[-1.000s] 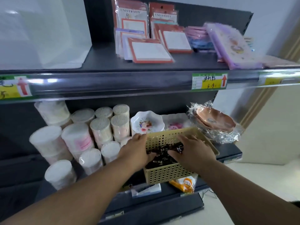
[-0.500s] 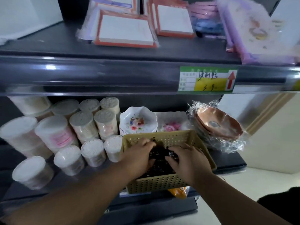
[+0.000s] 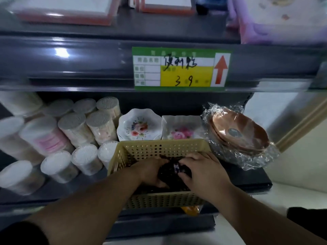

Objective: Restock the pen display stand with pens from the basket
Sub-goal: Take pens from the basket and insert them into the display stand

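Both hands are down inside the yellow perforated basket (image 3: 159, 149), which sits at the front edge of the lower shelf (image 3: 247, 177). The left hand (image 3: 150, 172) has its fingers curled around a dark bundle of pens (image 3: 169, 172). The right hand (image 3: 203, 172) grips the same bundle from the other side, fingers bent over its top, so the two hands nearly meet across it. The pens are dark and blurred, and single ones cannot be told apart; a small pale glint shows between the hands. More dark pens lie on the basket floor beneath the hands, toward its near wall.

Just beyond the hands, past the basket's far wall, two white floral dishes (image 3: 139, 124) stand side by side. To the right of the right hand is a stack of brown bowls (image 3: 242, 131) in crinkled clear wrap, just beside the basket's far right corner. To the left of the left hand lie round clear tubs (image 3: 76, 128) with their ends facing out — some filled with white swabs, others with what look like wooden sticks. The nearest tub is just beside the basket's left wall.

Above the hands, the front rail of the upper shelf (image 3: 70, 68) carries a green and yellow price label (image 3: 180, 68) with handwritten marks, the figures 3 9 and a red arrow pointing up. Higher still lie orange-edged packs (image 3: 62, 15) and a purple pack (image 3: 283, 20), all blurred. Below the hands, an orange packet (image 3: 190, 210) peeks out from under the basket's near wall
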